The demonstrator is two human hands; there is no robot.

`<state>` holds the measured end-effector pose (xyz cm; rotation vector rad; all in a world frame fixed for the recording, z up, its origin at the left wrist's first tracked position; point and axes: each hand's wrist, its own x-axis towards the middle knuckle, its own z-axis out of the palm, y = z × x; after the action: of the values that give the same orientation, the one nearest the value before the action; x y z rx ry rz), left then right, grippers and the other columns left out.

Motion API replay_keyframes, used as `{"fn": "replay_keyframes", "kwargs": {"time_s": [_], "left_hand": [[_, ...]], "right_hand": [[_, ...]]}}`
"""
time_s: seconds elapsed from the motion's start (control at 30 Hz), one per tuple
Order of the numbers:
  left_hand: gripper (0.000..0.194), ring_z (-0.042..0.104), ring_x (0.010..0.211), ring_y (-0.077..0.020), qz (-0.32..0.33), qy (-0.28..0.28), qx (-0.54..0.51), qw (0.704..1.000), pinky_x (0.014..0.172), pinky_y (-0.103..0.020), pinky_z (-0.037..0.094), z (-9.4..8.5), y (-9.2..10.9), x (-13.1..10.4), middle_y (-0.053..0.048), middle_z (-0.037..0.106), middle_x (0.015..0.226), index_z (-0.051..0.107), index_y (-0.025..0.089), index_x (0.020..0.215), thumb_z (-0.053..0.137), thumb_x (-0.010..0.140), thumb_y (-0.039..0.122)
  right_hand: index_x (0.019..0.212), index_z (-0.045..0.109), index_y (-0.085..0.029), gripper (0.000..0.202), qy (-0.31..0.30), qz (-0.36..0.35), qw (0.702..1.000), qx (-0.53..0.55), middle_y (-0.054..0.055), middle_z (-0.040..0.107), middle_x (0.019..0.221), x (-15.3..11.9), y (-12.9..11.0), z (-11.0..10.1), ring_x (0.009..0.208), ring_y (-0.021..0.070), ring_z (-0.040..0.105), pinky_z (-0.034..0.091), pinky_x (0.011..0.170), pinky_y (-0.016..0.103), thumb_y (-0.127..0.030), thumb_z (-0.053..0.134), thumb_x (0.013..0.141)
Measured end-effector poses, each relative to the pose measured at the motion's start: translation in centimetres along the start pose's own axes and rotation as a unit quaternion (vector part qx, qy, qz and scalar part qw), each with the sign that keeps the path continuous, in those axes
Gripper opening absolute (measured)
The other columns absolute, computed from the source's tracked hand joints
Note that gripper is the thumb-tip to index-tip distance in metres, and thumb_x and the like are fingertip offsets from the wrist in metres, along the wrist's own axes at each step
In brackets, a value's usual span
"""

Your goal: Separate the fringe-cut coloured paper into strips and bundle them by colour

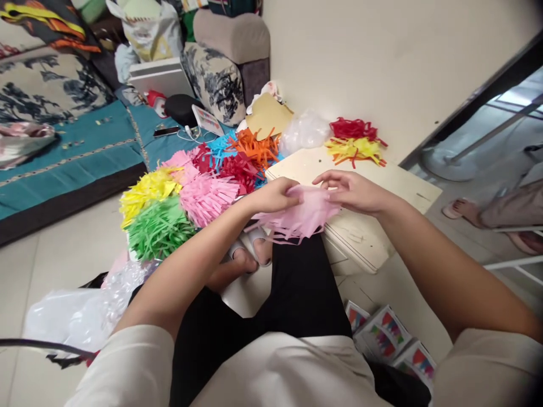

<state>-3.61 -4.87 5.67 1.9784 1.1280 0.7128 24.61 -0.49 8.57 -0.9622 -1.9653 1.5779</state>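
Note:
A pink tissue-paper tassel [307, 212] with a cut fringe is held up between my two hands, above my knees. My left hand [278, 195] is closed on its left side, thumb on the paper. My right hand [350, 191] pinches its right edge, with the index finger raised and bent. Just left of my left hand lies a heap of fringed paper tassels: a pink bundle [207, 195], a green bundle [159, 229], a yellow bundle [148, 192] and an orange bundle [258, 147]. Beneath my hands is a pale wooden board [360, 226].
On the board's far end lie red tassels [354, 129] and yellow tassels [356, 149], beside a clear plastic bag [306, 133]. Printed boxes [384, 333] stand on the floor by my right leg. A blue-covered sofa [72, 164] is at left. Another person's foot [462, 209] shows at right.

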Motion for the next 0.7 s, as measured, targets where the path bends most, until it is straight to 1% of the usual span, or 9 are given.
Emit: {"fn": "replay_keyframes", "kwargs": {"time_s": [0.03,0.1,0.2,0.3,0.4,0.47,0.57,0.63,0.7], "left_hand": [[0.023,0.057,0.072,-0.0182,-0.002,-0.002,-0.018,1.0,0.074,-0.033,0.052,0.4,0.0,0.8,0.002,0.059,0.074,0.068,0.02,0.083,0.081,0.095,0.035],[0.022,0.056,0.074,-0.0177,-0.003,0.007,-0.04,0.999,0.075,-0.032,0.052,1.0,0.3,2.2,0.002,0.06,0.076,0.067,0.02,0.083,0.08,0.096,0.032],[0.019,0.058,0.077,-0.0182,-0.006,0.026,-0.035,0.999,0.08,-0.033,0.053,1.4,1.1,3.7,0.001,0.063,0.081,0.069,0.019,0.089,0.084,0.097,0.028],[0.026,0.055,0.069,-0.0157,-0.027,0.032,-0.049,0.998,0.072,-0.031,0.05,1.5,1.9,4.6,0.001,0.06,0.077,0.065,0.021,0.092,0.084,0.103,0.033],[0.029,0.048,0.058,-0.0118,-0.048,0.048,-0.098,0.993,0.061,-0.027,0.042,1.8,2.3,5.5,0.004,0.057,0.073,0.063,0.023,0.1,0.082,0.109,0.042],[0.028,0.045,0.054,-0.0109,-0.05,0.069,-0.123,0.989,0.058,-0.026,0.038,2.1,2.1,6.3,0.006,0.054,0.07,0.062,0.024,0.103,0.079,0.111,0.044],[0.021,0.046,0.053,-0.0116,-0.05,0.082,-0.119,0.988,0.057,-0.025,0.036,2.3,0.6,7.6,0.007,0.052,0.068,0.062,0.025,0.104,0.075,0.112,0.04],[0.02,0.05,0.057,-0.0131,-0.058,0.081,-0.073,0.992,0.059,-0.026,0.039,2.2,-0.9,8.5,0.006,0.054,0.068,0.064,0.024,0.099,0.076,0.109,0.036],[0.022,0.058,0.063,-0.0167,-0.076,0.085,-0.003,0.994,0.066,-0.029,0.047,2.1,-2.6,9.4,0.004,0.057,0.068,0.065,0.023,0.091,0.081,0.104,0.031]], "right_hand": [[0.11,0.084,-0.023,0.045,0.002,0.015,1.0,-0.007,0.004,0.08,0.093,-0.2,0.4,-0.5,0.078,0.0211,0.071,0.059,0.07,0.033,-0.043,0.106,0.076],[0.097,0.086,-0.023,0.041,-0.012,0.046,0.999,-0.026,0.005,0.082,0.091,-0.4,1.2,-1.5,0.08,0.0228,0.073,0.06,0.073,0.034,-0.05,0.107,0.075],[0.082,0.082,-0.024,0.039,-0.011,0.07,0.997,-0.033,0.004,0.081,0.082,-0.5,2.2,-2.8,0.077,0.0221,0.071,0.06,0.071,0.034,-0.051,0.108,0.07],[0.081,0.079,-0.025,0.033,0.025,0.066,0.997,0.013,0.005,0.081,0.082,-0.7,2.6,-3.6,0.084,0.0255,0.074,0.065,0.078,0.038,-0.041,0.105,0.068],[0.092,0.077,-0.026,0.028,0.039,0.027,0.995,0.091,0.006,0.083,0.091,-0.9,2.8,-3.6,0.102,0.0316,0.081,0.07,0.099,0.05,-0.029,0.094,0.07],[0.091,0.073,-0.026,0.023,0.059,0.016,0.989,0.132,0.006,0.079,0.085,-1.0,3.2,-3.6,0.099,0.032,0.082,0.072,0.102,0.055,-0.027,0.088,0.074],[0.083,0.066,-0.026,0.025,0.117,0.063,0.982,0.137,0.001,0.067,0.07,-1.0,4.4,-4.2,0.07,0.0263,0.074,0.075,0.082,0.052,-0.028,0.091,0.079],[0.083,0.069,-0.025,0.031,0.14,0.109,0.98,0.093,0.002,0.069,0.07,-1.0,5.2,-5.0,0.06,0.0231,0.068,0.071,0.067,0.046,-0.029,0.099,0.078],[0.083,0.073,-0.025,0.035,0.155,0.131,0.979,0.026,0.004,0.074,0.072,-1.1,6.0,-6.0,0.06,0.023,0.068,0.066,0.059,0.04,-0.033,0.106,0.075]]}}
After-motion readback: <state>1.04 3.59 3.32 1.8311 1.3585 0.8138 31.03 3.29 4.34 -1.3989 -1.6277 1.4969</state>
